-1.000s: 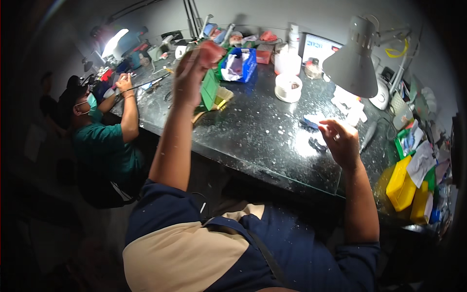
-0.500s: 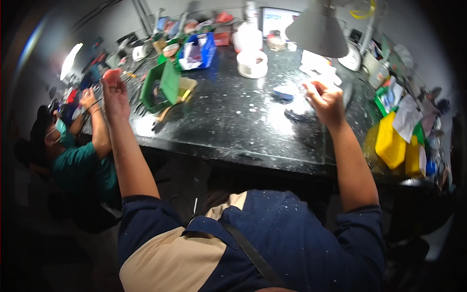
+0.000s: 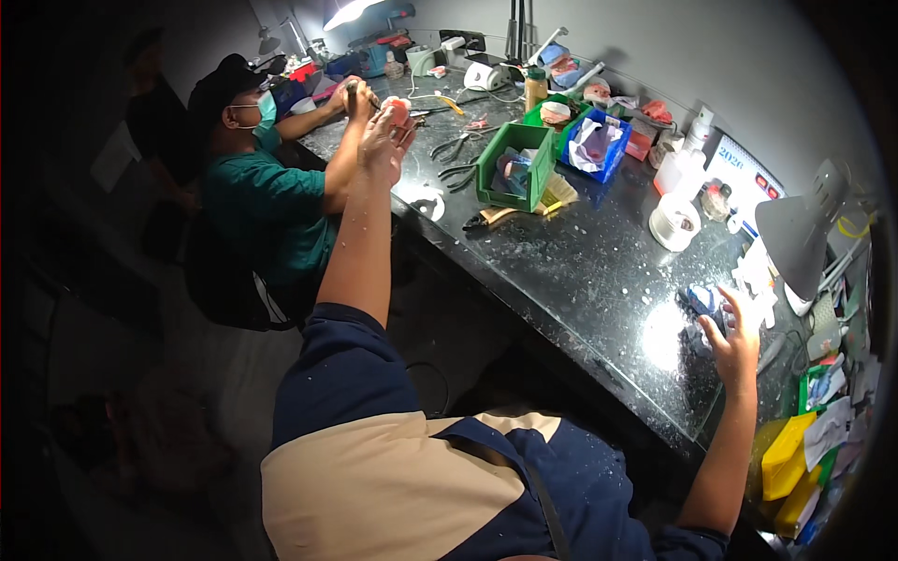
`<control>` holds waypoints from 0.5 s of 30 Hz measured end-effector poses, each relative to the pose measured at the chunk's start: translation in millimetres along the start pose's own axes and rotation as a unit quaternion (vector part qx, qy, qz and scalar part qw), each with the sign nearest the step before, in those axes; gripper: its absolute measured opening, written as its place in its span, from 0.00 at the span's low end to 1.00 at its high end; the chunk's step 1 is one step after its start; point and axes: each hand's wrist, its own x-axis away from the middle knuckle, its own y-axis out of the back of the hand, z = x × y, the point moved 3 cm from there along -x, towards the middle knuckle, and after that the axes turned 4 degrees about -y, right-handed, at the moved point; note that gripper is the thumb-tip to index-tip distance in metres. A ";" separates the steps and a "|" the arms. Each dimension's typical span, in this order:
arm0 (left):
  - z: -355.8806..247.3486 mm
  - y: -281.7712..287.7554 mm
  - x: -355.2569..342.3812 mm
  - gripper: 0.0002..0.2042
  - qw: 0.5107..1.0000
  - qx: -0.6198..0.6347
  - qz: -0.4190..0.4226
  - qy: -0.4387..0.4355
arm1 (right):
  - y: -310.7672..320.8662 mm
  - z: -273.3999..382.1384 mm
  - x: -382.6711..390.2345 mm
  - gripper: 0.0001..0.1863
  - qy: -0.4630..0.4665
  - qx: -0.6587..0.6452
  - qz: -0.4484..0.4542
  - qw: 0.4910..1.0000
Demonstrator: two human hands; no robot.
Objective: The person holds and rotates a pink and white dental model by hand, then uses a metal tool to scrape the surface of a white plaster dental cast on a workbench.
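Note:
My left hand [image 3: 385,150] is stretched out far to the left, beside a co-worker in a green shirt [image 3: 267,192]. At its fingertips it holds a rounded pink piece [image 3: 398,111], too small to name exactly. Right next to it are the co-worker's hands [image 3: 358,100], with a dark tool in them. On the right side of the bench, my right hand [image 3: 734,338] holds nothing, its thumb and fingers apart. Just beyond its fingers lies a small blue object [image 3: 702,299], partly hidden by them; a dark item below it is mostly covered.
A green bin [image 3: 513,178], a blue bin [image 3: 599,145], a brush [image 3: 491,217] and pliers [image 3: 454,150] occupy the bench's middle. A white round tub [image 3: 673,222] stands near a grey lamp [image 3: 795,238]. Yellow bins [image 3: 786,458] hang at the right. The bench edge [image 3: 552,327] runs diagonally.
The view has swung left, bringing the co-worker fully into sight. My right hand has gone from pinched fingers to spread ones by the blue object. My left hand still holds the pink piece.

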 end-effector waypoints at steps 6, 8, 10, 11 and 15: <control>17.9 17.6 -12.1 0.16 0.962 -0.265 0.010 -0.065 | -7.3 19.2 -19.6 0.30 -0.022 -0.022 0.071 0.997; 22.1 27.5 -15.8 0.16 0.928 -0.360 0.004 -0.098 | -11.3 19.0 -24.8 0.28 -0.021 -0.022 0.086 0.996; 25.8 25.8 -12.8 0.17 0.860 -0.477 0.036 -0.176 | -7.8 20.7 -26.9 0.28 0.002 -0.010 0.094 0.995; 31.4 17.0 -10.7 0.18 0.820 -0.529 0.054 -0.213 | -6.1 20.8 -27.8 0.28 0.024 0.002 0.104 0.994; 34.2 18.8 -4.5 0.15 0.729 -0.635 0.076 -0.244 | -8.0 9.4 -36.6 0.27 0.035 -0.012 0.149 0.988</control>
